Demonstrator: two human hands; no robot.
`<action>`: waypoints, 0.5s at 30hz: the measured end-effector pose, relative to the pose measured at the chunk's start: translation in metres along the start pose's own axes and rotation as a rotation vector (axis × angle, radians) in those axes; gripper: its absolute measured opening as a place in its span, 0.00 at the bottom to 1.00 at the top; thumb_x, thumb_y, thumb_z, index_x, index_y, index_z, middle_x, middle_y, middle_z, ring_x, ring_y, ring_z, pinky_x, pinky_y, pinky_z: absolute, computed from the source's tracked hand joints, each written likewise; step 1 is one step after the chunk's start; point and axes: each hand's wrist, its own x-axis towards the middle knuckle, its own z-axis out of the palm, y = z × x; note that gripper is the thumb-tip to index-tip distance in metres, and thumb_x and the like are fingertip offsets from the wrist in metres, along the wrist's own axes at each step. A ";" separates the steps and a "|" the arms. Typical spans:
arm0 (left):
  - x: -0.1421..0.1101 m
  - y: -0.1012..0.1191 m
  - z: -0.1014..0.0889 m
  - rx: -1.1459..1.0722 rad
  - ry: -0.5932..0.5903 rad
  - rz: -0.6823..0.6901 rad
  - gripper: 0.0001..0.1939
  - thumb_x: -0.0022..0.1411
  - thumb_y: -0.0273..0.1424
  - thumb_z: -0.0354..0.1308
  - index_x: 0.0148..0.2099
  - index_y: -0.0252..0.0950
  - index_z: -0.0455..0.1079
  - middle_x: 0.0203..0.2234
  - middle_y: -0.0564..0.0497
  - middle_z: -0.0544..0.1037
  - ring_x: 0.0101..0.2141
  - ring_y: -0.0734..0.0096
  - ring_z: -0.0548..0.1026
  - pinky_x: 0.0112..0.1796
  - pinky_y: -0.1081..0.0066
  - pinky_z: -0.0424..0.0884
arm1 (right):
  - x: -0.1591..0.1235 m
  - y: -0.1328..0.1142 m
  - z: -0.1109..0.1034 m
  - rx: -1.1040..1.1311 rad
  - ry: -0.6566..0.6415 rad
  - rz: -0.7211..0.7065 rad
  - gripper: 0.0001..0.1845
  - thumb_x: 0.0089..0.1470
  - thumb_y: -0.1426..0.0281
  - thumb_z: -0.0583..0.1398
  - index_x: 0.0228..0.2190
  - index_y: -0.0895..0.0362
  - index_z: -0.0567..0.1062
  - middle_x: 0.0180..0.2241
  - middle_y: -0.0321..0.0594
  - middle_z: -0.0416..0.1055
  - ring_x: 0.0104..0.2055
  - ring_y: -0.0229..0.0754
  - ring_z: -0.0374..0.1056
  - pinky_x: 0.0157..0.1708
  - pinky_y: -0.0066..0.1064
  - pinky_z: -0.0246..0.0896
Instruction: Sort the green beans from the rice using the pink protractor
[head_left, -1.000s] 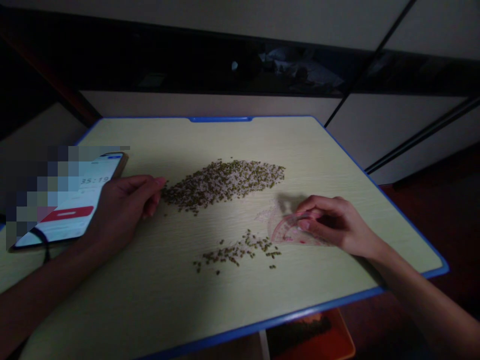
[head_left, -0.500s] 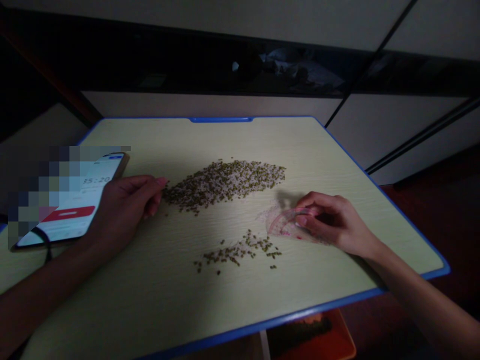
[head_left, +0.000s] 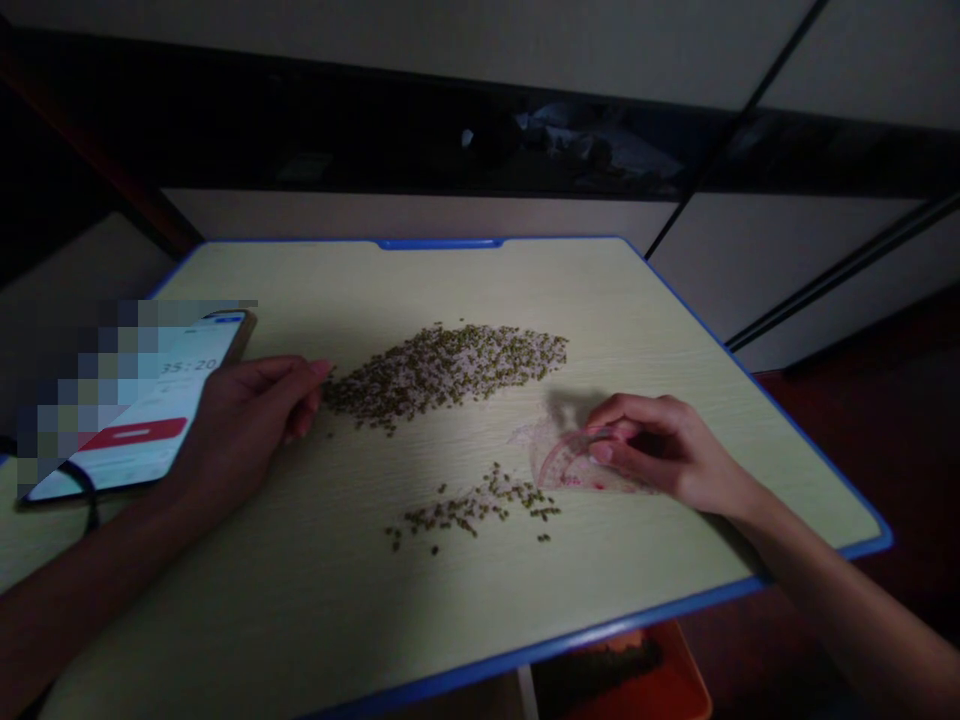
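Note:
A long heap of small green beans mixed with pale grains (head_left: 450, 370) lies across the middle of the table. Closer to me is a smaller scattered strip of the same green beans (head_left: 472, 505). My right hand (head_left: 652, 450) pinches a clear protractor (head_left: 566, 465) with pink markings between thumb and fingers. Its lower edge is by the right end of the small strip. At the left tip of the heap, my left hand (head_left: 262, 415) has thumb and forefinger pressed together. Whatever they hold, if anything, is too small to make out.
Left of my left hand lies a phone (head_left: 142, 430) showing a timer, partly pixelated, with a black cable (head_left: 86, 485) beside it. The pale table (head_left: 300, 600) has a blue rim. Below its front edge sits an orange container (head_left: 675, 680) with dark contents. Cabinets (head_left: 787, 260) stand behind.
The view has shifted slightly. The protractor is tilted a little differently in my right hand. My left hand and the beans look the same.

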 end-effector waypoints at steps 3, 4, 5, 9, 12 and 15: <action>0.000 0.000 -0.001 -0.088 -0.035 -0.059 0.18 0.52 0.39 0.54 0.15 0.36 0.59 0.09 0.58 0.60 0.13 0.80 0.58 0.17 0.76 0.54 | 0.000 0.000 0.000 0.000 -0.015 -0.020 0.06 0.53 0.69 0.57 0.30 0.60 0.70 0.15 0.29 0.56 0.16 0.29 0.50 0.15 0.24 0.43; 0.000 0.000 -0.002 -0.093 -0.035 -0.064 0.18 0.52 0.38 0.54 0.15 0.36 0.59 0.08 0.58 0.60 0.13 0.81 0.58 0.17 0.76 0.54 | -0.001 0.000 0.000 0.001 -0.018 -0.027 0.06 0.52 0.69 0.57 0.31 0.60 0.71 0.15 0.29 0.56 0.16 0.29 0.50 0.15 0.23 0.43; 0.000 0.001 -0.002 -0.090 -0.035 -0.067 0.18 0.52 0.38 0.54 0.15 0.36 0.59 0.08 0.58 0.60 0.13 0.81 0.58 0.17 0.76 0.54 | -0.001 0.000 0.000 0.004 -0.021 -0.035 0.06 0.52 0.69 0.57 0.31 0.60 0.71 0.15 0.29 0.56 0.16 0.29 0.51 0.14 0.23 0.43; 0.000 0.002 -0.001 -0.095 -0.028 -0.072 0.18 0.52 0.38 0.54 0.15 0.36 0.60 0.08 0.58 0.60 0.13 0.81 0.58 0.18 0.75 0.54 | -0.001 0.001 0.001 0.019 -0.030 -0.043 0.06 0.53 0.69 0.57 0.31 0.61 0.70 0.15 0.29 0.56 0.16 0.29 0.51 0.14 0.23 0.43; -0.001 0.003 0.000 -0.107 -0.033 -0.079 0.18 0.51 0.39 0.54 0.15 0.36 0.60 0.09 0.58 0.61 0.13 0.80 0.58 0.18 0.75 0.54 | 0.000 0.001 0.002 0.025 -0.038 -0.035 0.06 0.53 0.70 0.57 0.31 0.61 0.70 0.15 0.29 0.56 0.16 0.29 0.51 0.14 0.23 0.43; -0.001 0.003 0.000 -0.111 -0.033 -0.091 0.18 0.51 0.39 0.55 0.15 0.36 0.60 0.08 0.58 0.61 0.13 0.81 0.58 0.17 0.76 0.53 | 0.000 0.000 0.002 0.016 -0.030 -0.041 0.06 0.53 0.70 0.57 0.30 0.61 0.70 0.15 0.28 0.55 0.16 0.29 0.49 0.14 0.22 0.42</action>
